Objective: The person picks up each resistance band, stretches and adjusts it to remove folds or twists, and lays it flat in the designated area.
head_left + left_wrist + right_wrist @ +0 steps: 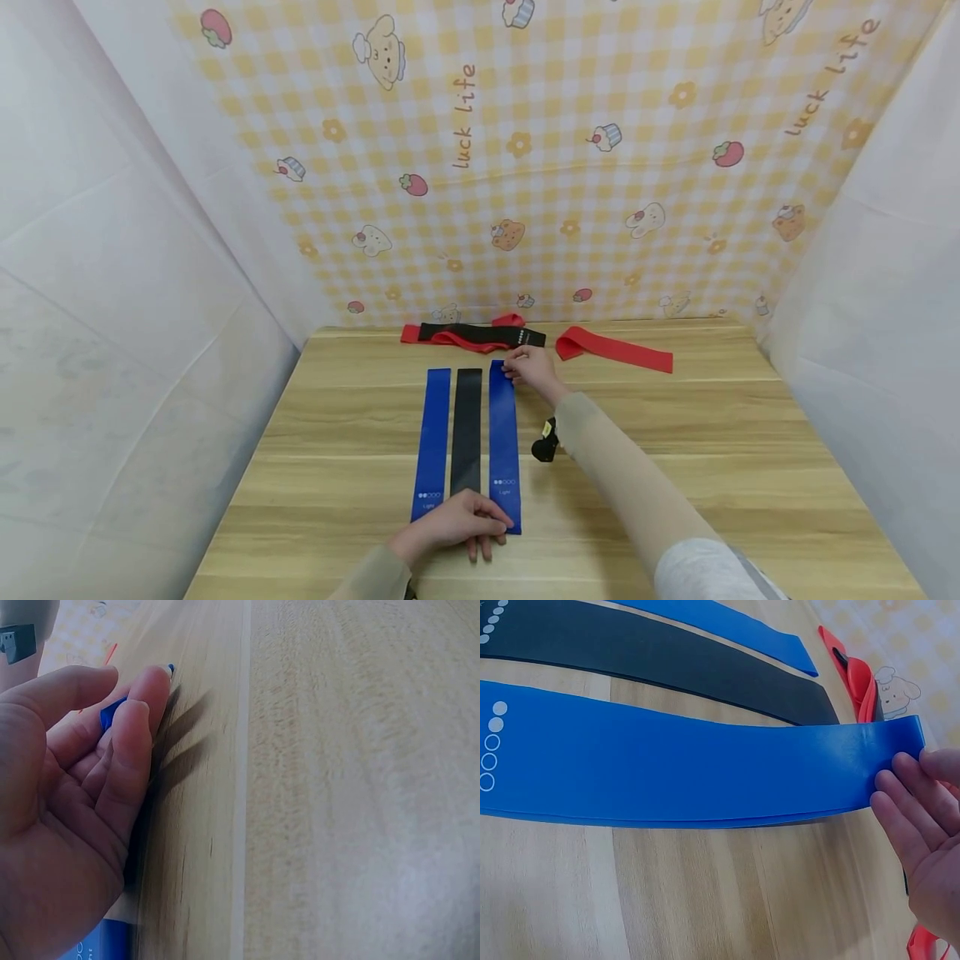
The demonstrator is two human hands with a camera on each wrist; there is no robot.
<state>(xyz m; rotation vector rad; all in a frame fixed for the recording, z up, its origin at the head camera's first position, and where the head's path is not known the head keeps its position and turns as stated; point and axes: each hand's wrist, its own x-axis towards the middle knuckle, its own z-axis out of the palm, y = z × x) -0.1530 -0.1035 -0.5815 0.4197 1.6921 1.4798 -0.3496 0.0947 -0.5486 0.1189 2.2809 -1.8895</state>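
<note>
The right hand [534, 368] is pinching the far end of the held blue band [504, 433], its thumb bearing on the end while its fingertips are resting along the band's right edge. The left hand [461, 521] is pinching the near end of the held blue band between thumb and fingers, its remaining fingers hanging loosely curled. The held blue band is lying stretched out lengthwise between the two hands, showing the word "Light" and five circles, two of them filled, toward its near end.

Just left of the held blue band, a flat black band [467, 433] is running alongside, apart from it, its near end disappearing under the left hand. Left of that, a second blue band [431, 437] is lying roughly parallel, also showing "Light".

To the right of the held blue band, a small black device [545, 447] with a yellow label is sitting by the right beige sleeve [622, 467]. Beyond the held blue band's far end, another black band [480, 335] is lying crosswise over red band material [409, 334]; beyond and to the right, a folded red band [630, 350] is resting.

The wooden table [337, 467] is supporting the held blue band, and behind it a yellow checked cloth [517, 208] is hanging.
</note>
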